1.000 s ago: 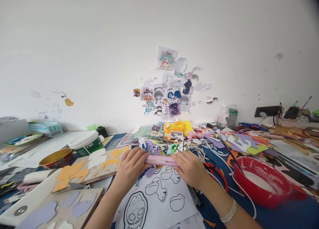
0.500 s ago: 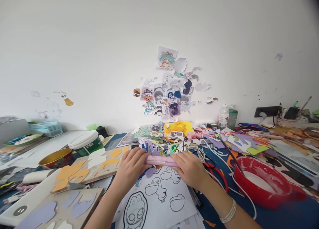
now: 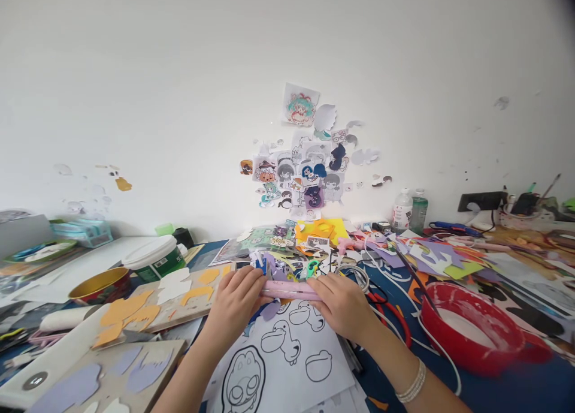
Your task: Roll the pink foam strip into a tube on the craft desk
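Observation:
A pink rod-shaped thing lies crosswise between my two hands; its exact kind I cannot make out. My left hand is closed over its left end, with the fingers bent on top. At the other end my right hand grips it in the same way, a beaded bracelet on that wrist. Just below and nearer to me lies a white sheet printed with black cartoon outlines. Paper scraps and a small green thing sit right behind the rod.
To the right stands a red bowl with white stuff inside and a dark stick leaning in it. A white cable runs beside it. On the left are boards with orange and purple cutouts, a yellow-lined bowl and a white-lidded tub.

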The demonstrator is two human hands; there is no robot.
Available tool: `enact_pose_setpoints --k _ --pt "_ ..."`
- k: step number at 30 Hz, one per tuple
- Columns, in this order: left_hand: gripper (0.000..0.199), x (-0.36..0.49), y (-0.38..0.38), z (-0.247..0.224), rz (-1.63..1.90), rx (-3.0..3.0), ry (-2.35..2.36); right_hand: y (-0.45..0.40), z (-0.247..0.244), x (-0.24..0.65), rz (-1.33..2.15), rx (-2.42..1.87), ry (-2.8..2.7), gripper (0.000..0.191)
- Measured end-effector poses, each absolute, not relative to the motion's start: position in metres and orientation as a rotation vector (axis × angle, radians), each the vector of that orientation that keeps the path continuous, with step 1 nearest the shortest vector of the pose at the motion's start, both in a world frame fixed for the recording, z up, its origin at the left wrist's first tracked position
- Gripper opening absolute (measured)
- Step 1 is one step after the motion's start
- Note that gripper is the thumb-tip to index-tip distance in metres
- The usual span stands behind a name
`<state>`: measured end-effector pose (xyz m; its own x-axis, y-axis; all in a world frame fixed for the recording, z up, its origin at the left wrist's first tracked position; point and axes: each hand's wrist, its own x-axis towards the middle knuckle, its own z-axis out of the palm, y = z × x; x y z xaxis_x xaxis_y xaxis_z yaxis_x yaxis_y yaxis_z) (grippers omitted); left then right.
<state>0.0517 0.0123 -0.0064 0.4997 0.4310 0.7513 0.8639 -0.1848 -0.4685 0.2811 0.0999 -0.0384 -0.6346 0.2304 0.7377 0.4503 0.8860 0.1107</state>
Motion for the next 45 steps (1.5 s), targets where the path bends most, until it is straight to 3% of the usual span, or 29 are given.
enact_pose_setpoints --k 45 --pt "0.029 0.0532 0.0139 -0.009 -0.551 -1.774 -1.089 0.1011 -0.0395 0.2822 -0.297 -0.485 -2.305 0.024"
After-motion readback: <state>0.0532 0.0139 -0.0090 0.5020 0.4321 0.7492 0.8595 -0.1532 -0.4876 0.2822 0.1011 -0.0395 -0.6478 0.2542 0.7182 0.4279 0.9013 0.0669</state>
